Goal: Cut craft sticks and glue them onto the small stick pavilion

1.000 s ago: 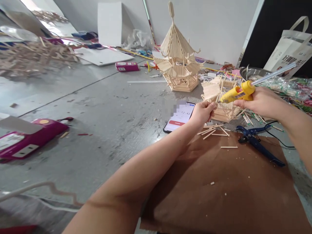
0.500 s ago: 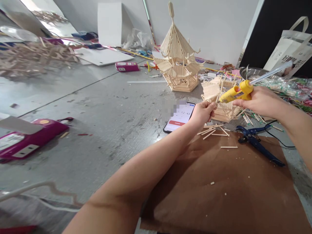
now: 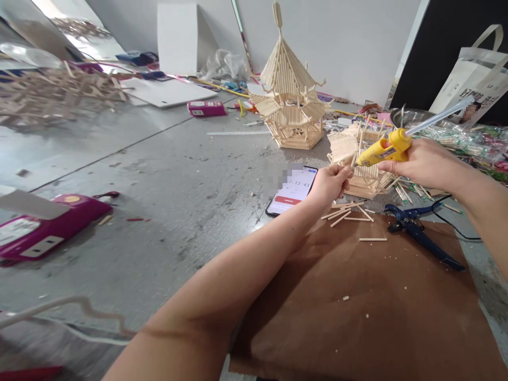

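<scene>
My right hand (image 3: 423, 161) is closed round a yellow glue gun (image 3: 383, 151), with a clear glue stick jutting from its back. The gun's nozzle points left, close to the fingertips of my left hand (image 3: 335, 182). Those fingers are pinched on a thin wooden stick (image 3: 354, 160), its lower part hidden by them. Just behind and to the right stands a partly built stick model (image 3: 343, 148). Loose sticks (image 3: 340, 214) lie below my left hand, at the top edge of a brown sheet (image 3: 357, 317). Beyond is a taller stick pagoda (image 3: 293, 114) with a pointed roof.
A phone (image 3: 291, 193) lies left of my left hand. Blue cutters (image 3: 423, 235) rest on the sheet's upper right, near a black cord. Purple power strips (image 3: 59, 222) are at the left. Wrapped stick bundles (image 3: 456, 140) and a white bag (image 3: 464, 79) are at the right.
</scene>
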A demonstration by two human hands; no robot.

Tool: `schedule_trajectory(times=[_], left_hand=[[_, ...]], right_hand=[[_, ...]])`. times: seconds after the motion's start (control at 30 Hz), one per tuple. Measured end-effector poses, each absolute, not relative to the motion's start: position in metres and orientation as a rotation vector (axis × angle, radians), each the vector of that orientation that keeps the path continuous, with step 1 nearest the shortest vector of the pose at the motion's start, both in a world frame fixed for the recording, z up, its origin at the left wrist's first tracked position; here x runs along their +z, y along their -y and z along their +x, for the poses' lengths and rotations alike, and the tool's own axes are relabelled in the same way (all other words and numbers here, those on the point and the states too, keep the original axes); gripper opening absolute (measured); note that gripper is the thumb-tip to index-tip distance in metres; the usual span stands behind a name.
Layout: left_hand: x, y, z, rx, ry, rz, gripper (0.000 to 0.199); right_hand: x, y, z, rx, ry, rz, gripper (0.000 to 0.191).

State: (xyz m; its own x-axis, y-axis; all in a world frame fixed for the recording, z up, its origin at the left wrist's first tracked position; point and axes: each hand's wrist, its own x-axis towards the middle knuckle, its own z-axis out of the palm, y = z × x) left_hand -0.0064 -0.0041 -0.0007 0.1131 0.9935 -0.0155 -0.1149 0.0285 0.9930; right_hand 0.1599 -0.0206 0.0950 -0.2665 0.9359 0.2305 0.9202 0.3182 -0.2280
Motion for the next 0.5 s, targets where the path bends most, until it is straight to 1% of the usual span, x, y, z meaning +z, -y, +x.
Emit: schedule_trajectory(times=[0.13, 0.33, 0.5], left_hand=[[-0.0005, 0.0045, -0.0064, 1.165, -1.052, 1.174, 0.026], [-0.0004, 0.0045, -0.0063, 1.162, -1.051, 1.184, 0.025], [-0.0013, 0.0042, -0.0065, 1.157, -1.056, 1.185, 0.025]], right_hand=[[0.093, 0.0183, 0.1622, 0.072, 2.274, -1.571, 0.03], [0.0967, 0.0212, 0.1587, -0.055, 2.311, -1.691, 0.038], [0.096, 0.0212, 0.1602, 0.007, 2.277, -1.665, 0.039]])
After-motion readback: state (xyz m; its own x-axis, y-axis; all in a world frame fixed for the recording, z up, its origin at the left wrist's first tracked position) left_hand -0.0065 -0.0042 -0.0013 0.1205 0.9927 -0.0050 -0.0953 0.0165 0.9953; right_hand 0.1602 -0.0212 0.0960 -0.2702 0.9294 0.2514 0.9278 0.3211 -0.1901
